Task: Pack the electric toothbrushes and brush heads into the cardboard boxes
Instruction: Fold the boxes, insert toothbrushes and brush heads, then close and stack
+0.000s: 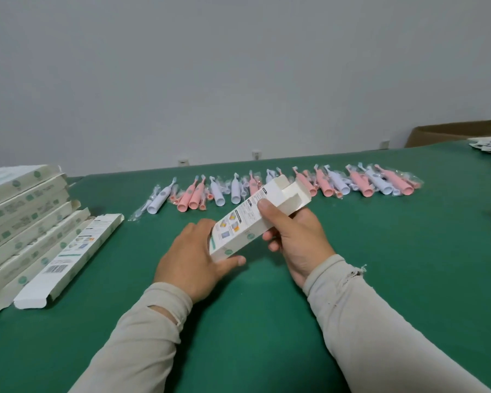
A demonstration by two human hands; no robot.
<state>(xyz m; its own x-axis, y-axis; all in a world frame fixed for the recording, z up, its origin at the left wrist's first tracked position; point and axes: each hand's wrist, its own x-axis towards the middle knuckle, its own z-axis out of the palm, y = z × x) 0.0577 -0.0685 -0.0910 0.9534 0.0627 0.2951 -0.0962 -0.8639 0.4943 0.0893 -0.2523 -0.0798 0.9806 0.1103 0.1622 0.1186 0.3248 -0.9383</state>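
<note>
- L hand [192, 258] grips near end of white box [255, 219]; R hand [294, 236] grips its middle, thumb on top.
- Box held above green table [380, 251], far-end flaps open.
- Bagged toothbrushes [281, 188] in row beyond; flat boxes [31, 228] stacked at left.

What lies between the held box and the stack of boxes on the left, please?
In the head view, only bare green table separates the held box from the stack.

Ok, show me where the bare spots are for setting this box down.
Bare green table cloth lies between the sleeves, and right of the right hand. Crowded: the far row of pink and white bagged toothbrushes and the stacked flat white cardboard boxes on the left.
</note>
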